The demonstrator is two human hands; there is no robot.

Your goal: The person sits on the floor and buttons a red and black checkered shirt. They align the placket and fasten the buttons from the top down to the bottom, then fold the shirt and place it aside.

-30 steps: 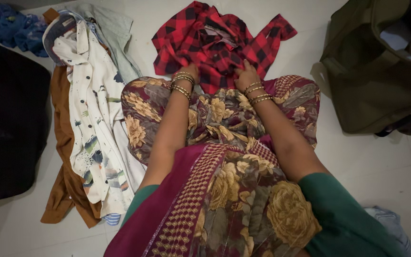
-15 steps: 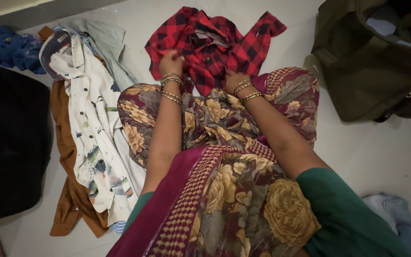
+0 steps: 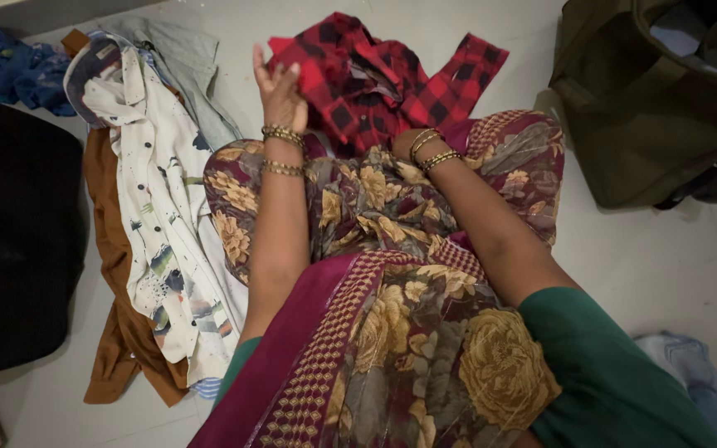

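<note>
Since the earlier frame the left hand (image 3: 280, 87) has risen from the crumpled cloth and now stands lifted, fingers extended upward, pinching an edge of the red and black checked shirt (image 3: 375, 79) at its near left corner. The right hand (image 3: 404, 143) has drawn back toward the knee and is mostly hidden behind the shirt's lower edge; only the wrist with its gold bangles (image 3: 429, 152) shows, so its grip cannot be confirmed, though it sits against the shirt. The checked shirt lies bunched on the white tiled floor (image 3: 624, 249) directly ahead of the person's knees, its near edge touching the floral maroon garment (image 3: 375, 207) that covers the lap. To the left, a white printed shirt (image 3: 155, 191) lies lengthwise on top of a brown garment (image 3: 114, 315), with a pale grey-green shirt (image 3: 184, 58) beneath its upper end. A blue cloth (image 3: 14, 66) is heaped at the far left corner, beside a black bag (image 3: 14, 241). An olive green bag (image 3: 649, 108) stands open at the upper right, well apart from both hands. A light blue denim piece (image 3: 695, 377) lies at the lower right.
</note>
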